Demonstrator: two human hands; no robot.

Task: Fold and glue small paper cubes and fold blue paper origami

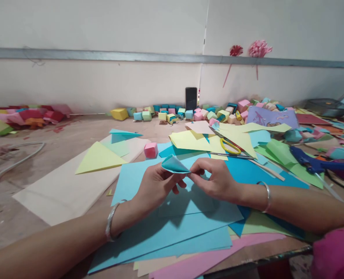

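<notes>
Both hands hold a small folded piece of teal paper (174, 165) just above a spread of blue sheets (172, 224). My left hand (156, 186) pinches the piece from below at its left side. My right hand (215, 179) pinches its right corner with thumb and fingers closed. Each wrist wears a silver bangle. A pink paper cube (151, 150) sits just beyond the hands, and a yellow folded triangle (97, 158) lies on a cream sheet (64, 190) to the left.
Yellow-handled scissors (229, 147) lie on yellow and green papers behind the hands. A blue glue gun (317, 162) lies at right. Several paper cubes (166, 114) and a dark phone (191, 99) line the wall. A cable (17, 159) curves at left.
</notes>
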